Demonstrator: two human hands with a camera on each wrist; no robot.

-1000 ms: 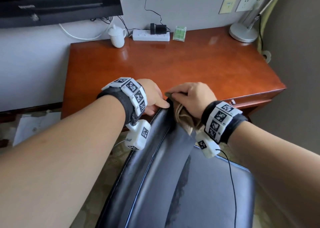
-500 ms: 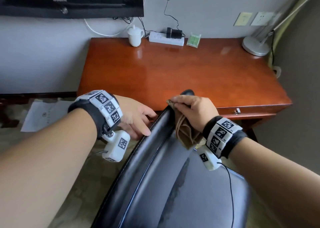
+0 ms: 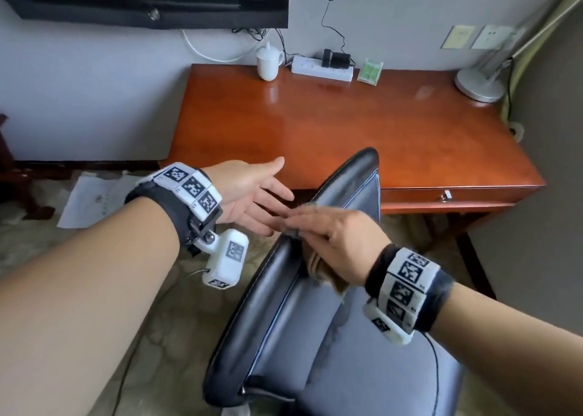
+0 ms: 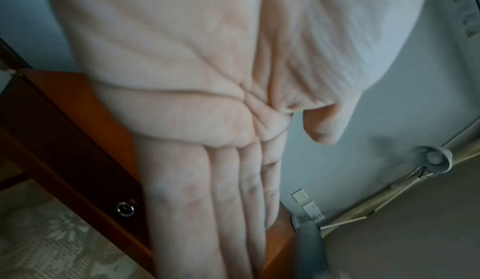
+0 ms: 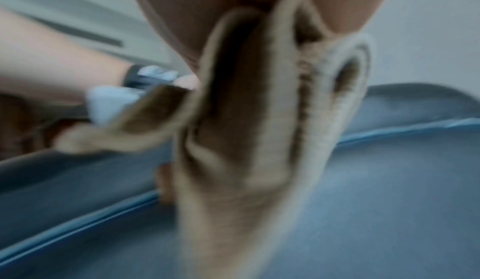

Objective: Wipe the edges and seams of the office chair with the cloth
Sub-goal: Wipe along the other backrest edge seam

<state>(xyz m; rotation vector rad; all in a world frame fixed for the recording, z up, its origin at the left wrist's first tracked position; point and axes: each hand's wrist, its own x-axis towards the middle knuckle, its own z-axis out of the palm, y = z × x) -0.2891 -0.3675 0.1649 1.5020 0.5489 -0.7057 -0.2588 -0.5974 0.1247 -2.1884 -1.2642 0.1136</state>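
Note:
The black leather office chair [image 3: 284,305] stands in front of me, the padded top edge of its back running from far right to near left. My right hand [image 3: 334,232] lies on that edge and holds a bunched brown cloth [image 3: 325,273] against the leather; the right wrist view, blurred, shows the cloth [image 5: 246,139] hanging from the palm over the chair surface [image 5: 389,180] beside a piped seam. My left hand [image 3: 271,201] hovers just left of the edge, off the chair. Its palm [image 4: 207,180] is flat, its fingers straight and holding nothing.
A red-brown wooden desk [image 3: 347,125] stands close behind the chair, with a drawer lock [image 3: 444,194] in its front. At its back are a white lidded cup [image 3: 268,62], a power strip [image 3: 321,70], a green box [image 3: 370,73] and a lamp base [image 3: 479,84]. Paper [image 3: 91,201] lies on the floor.
My left hand has let go of the chair's top edge and opened, drawing off to the left. My right hand has slid the cloth along the edge toward me.

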